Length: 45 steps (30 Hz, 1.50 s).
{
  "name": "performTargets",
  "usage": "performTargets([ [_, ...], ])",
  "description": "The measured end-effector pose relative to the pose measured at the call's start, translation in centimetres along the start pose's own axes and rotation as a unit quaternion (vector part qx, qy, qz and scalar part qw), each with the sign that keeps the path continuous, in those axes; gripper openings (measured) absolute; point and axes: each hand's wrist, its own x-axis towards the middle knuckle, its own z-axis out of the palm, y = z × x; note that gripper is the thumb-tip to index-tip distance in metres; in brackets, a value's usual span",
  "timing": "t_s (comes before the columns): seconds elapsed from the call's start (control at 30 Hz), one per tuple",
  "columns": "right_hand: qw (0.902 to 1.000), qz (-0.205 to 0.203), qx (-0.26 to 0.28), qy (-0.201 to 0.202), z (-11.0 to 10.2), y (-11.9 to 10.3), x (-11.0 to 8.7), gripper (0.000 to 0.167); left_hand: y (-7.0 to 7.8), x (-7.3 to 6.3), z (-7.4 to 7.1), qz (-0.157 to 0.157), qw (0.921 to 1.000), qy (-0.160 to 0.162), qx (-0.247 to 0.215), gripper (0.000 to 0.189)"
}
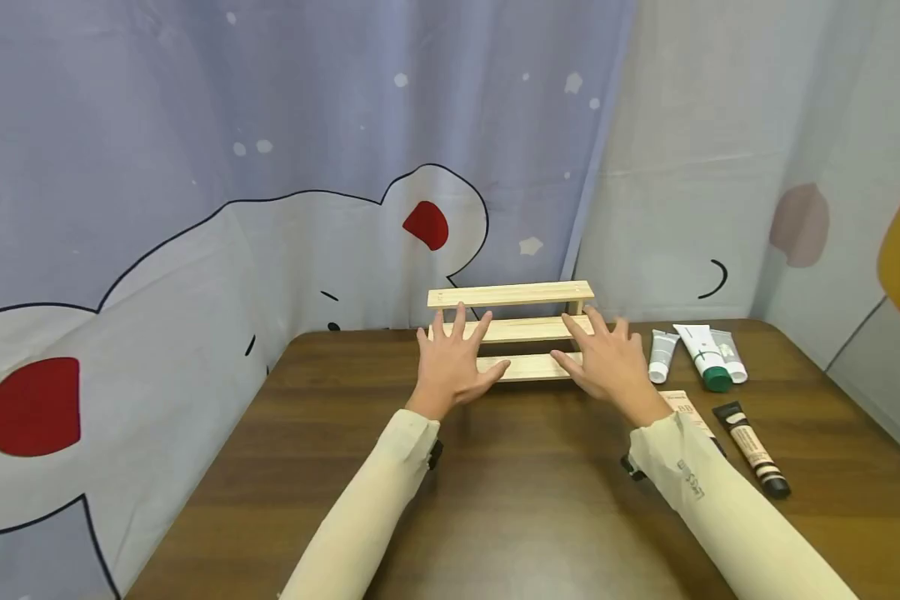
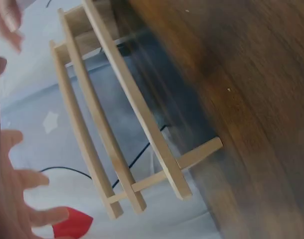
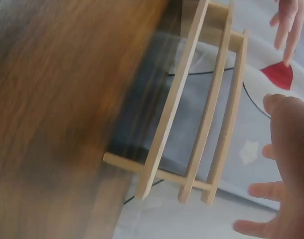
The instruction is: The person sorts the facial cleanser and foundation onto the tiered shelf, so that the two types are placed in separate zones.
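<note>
On my far left, a printed curtain (image 1: 157, 258) with red patches hangs alongside the brown counter (image 1: 322, 442) and runs behind it. Next comes the left hand (image 1: 450, 367), fingers released and spread wide, over the left end of the pale wooden rack (image 1: 513, 293) as my head view shows it. That rack stands at the counter's back edge, its three slats rising in steps. At its right end I have the right hand (image 1: 611, 362), fingers likewise loose and splayed (both wrist views show me a gap between hand and wood). Further right lie a small grey tube (image 1: 662, 357), a beige package (image 1: 684, 406) partly hidden by the right forearm, a green-capped white tube (image 1: 699, 350), a white-capped tube (image 1: 730, 357) touching it, and a black-and-beige tube (image 1: 752, 450) nearer me.
</note>
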Motion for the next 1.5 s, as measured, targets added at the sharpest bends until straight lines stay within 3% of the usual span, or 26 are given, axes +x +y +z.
performTargets([
  [0.13,0.9994,0.014,0.024,-0.019,-0.5,1.2,-0.3,0.076,-0.9,-0.5,-0.6,-0.029,0.9980,0.002,-0.056,0.078],
  [0.33,0.9957,0.036,0.075,-0.041,-0.9,3.4,-0.8,0.078,-2.3,-1.6,0.0,-0.060,0.9911,-0.012,-0.119,0.061],
  [0.5,0.9900,0.053,0.123,-0.045,-0.8,5.5,-1.1,0.074,-3.4,-2.6,0.4,-0.086,0.9779,-0.039,-0.186,0.053],
  [0.77,0.9652,0.086,0.237,-0.071,-0.1,8.3,-1.1,0.078,-5.0,-3.0,1.3,-0.133,0.9517,-0.075,-0.266,0.041],
  [0.97,0.9377,0.157,0.302,-0.067,0.9,10.1,-0.7,0.074,-5.5,-2.9,2.0,-0.171,0.9337,-0.098,-0.299,0.035],
  [1.07,0.9332,0.184,0.302,-0.062,1.4,10.9,-0.4,0.075,-5.6,-2.9,2.2,-0.182,0.9302,-0.110,-0.299,0.037],
  [1.17,0.9359,0.193,0.291,-0.050,1.8,11.5,-0.2,0.072,-5.7,-2.9,2.5,-0.190,0.9268,-0.121,-0.301,0.038],
  [1.37,0.9296,0.222,0.291,-0.044,2.7,12.4,0.1,0.058,-5.9,-2.8,3.0,-0.195,0.9091,-0.139,-0.341,0.039],
  [1.5,0.9263,0.230,0.294,-0.051,3.0,12.9,0.4,0.055,-6.1,-2.4,3.4,-0.214,0.9047,-0.136,-0.342,0.040],
])
